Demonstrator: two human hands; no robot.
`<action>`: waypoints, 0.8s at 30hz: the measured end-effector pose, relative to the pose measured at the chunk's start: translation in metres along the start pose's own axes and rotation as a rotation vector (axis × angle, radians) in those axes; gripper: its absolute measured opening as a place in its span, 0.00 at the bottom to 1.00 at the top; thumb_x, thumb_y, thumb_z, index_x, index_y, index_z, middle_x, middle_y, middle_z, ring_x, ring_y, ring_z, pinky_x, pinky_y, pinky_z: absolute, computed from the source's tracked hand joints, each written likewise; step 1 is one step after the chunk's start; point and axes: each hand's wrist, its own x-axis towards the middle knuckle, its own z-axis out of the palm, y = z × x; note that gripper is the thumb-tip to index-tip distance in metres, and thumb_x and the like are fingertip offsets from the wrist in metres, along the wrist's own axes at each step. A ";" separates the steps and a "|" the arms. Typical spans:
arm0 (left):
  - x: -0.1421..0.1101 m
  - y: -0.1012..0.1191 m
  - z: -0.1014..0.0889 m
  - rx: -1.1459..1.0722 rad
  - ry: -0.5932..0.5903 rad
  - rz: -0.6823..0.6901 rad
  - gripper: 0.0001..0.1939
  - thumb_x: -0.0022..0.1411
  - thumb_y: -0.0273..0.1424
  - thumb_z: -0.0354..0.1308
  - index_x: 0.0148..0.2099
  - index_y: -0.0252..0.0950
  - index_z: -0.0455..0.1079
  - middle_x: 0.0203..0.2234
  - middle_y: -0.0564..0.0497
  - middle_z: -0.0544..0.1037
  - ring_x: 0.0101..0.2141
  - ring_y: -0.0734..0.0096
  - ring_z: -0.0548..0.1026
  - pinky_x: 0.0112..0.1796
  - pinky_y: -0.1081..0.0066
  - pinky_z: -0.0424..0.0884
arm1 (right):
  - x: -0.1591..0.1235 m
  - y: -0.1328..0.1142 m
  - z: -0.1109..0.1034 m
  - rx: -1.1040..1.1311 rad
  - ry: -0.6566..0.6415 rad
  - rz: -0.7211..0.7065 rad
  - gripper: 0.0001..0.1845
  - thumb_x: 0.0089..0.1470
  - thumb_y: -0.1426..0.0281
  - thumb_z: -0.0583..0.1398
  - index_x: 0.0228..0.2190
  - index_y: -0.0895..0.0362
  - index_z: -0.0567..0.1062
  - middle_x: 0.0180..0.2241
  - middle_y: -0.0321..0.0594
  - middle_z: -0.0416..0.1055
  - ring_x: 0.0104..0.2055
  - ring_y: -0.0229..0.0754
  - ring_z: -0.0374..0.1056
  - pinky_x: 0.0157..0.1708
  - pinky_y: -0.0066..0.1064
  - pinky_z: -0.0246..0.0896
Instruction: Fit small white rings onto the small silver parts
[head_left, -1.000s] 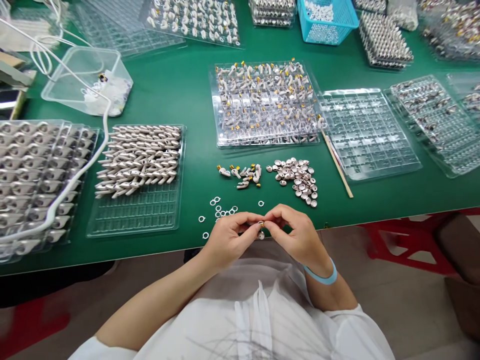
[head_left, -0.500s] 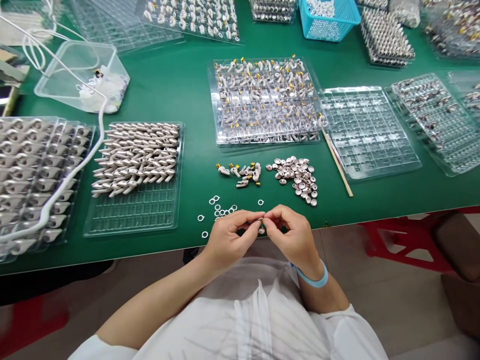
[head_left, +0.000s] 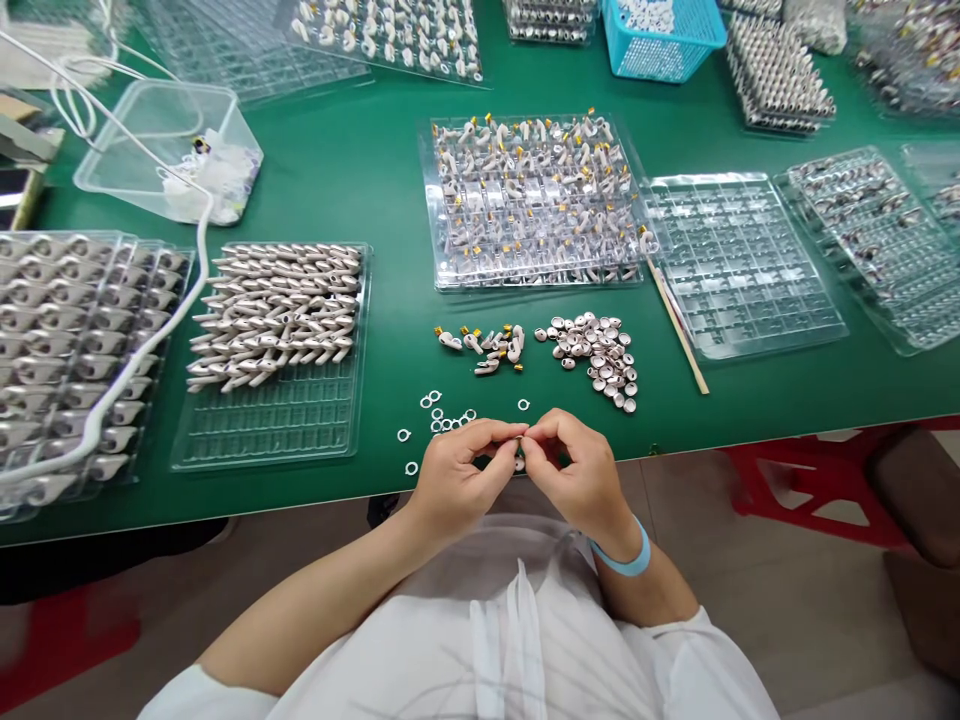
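My left hand (head_left: 459,472) and my right hand (head_left: 576,466) meet at the table's front edge, thumb and forefinger of each pinched together. Between the fingertips is a small earphone part (head_left: 519,442), mostly covered by them. Just below it shows a small round piece (head_left: 519,464); I cannot tell whether it is attached. Thin white rings (head_left: 437,414) lie scattered beside my left hand. Beyond my hands are several curved earphone stems with yellow tabs (head_left: 489,350). A pile of small round metallic caps (head_left: 600,355) lies past my right hand.
A tray of yellow-tabbed parts (head_left: 536,270) stands behind the loose pieces. A wooden stick (head_left: 679,330) lies near a clear tray (head_left: 750,270). On the left are a tray of metallic shells (head_left: 274,320), a white cable (head_left: 97,420) and a clear box (head_left: 120,170). A blue basket (head_left: 660,55) stands behind.
Both hands stay pinched together at the table edge, with the right hand shifted slightly left. The view has moved a little; the loose pieces lie as before.
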 end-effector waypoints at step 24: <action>-0.003 -0.005 0.000 0.074 0.011 0.059 0.11 0.61 0.26 0.54 0.40 0.34 0.78 0.30 0.49 0.81 0.27 0.73 0.76 0.31 0.76 0.73 | 0.002 0.002 0.008 0.069 -0.021 0.064 0.06 0.53 0.73 0.58 0.26 0.55 0.66 0.24 0.32 0.64 0.22 0.32 0.57 0.20 0.25 0.54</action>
